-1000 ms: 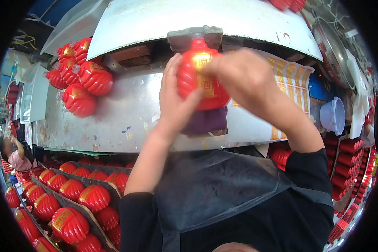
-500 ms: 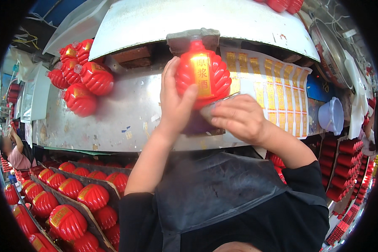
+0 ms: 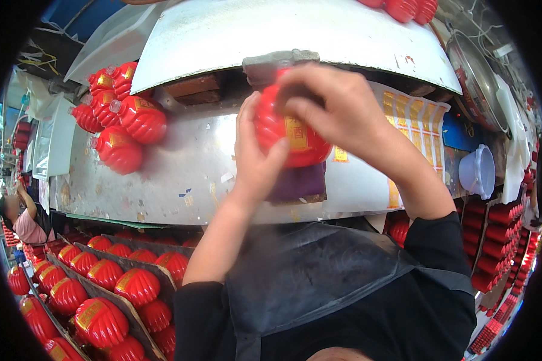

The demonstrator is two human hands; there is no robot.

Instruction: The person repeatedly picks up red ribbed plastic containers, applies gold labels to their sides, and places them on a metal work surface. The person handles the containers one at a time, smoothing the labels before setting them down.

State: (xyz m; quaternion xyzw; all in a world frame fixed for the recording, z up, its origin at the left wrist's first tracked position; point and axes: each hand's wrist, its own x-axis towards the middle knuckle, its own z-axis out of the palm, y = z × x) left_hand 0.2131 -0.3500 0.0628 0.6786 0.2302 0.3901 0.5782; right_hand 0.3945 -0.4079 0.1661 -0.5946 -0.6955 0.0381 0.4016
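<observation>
A round red bottle [image 3: 268, 126] with ridged sides and a gold label [image 3: 296, 133] lies tilted, its neck toward a grey block [image 3: 260, 66] at the shelf edge. My left hand [image 3: 254, 135] is wrapped round its left side, thumb along the front near the label. Over the bottle's upper part, my right hand [image 3: 337, 99] curls with bent fingers and covers the top of the label. Motion smears these fingers, and whatever they may hold is hidden. Below the bottle is a dark purple cloth [image 3: 298, 185] on the metal worktop [image 3: 138, 186].
Several red bottles [image 3: 140, 117] cluster at the left of the worktop. Gold label sheets [image 3: 418, 117] lie to the right, beside a pale purple bucket [image 3: 477, 171]. A white shelf [image 3: 283, 30] spans the back. Divided racks of red bottles [image 3: 101, 322] stand at lower left; a person [image 3: 30, 219] is beyond.
My right hand has moved from the bottle's lower right up over its neck end, now covering the upper label. My left hand keeps its hold on the bottle's left side.
</observation>
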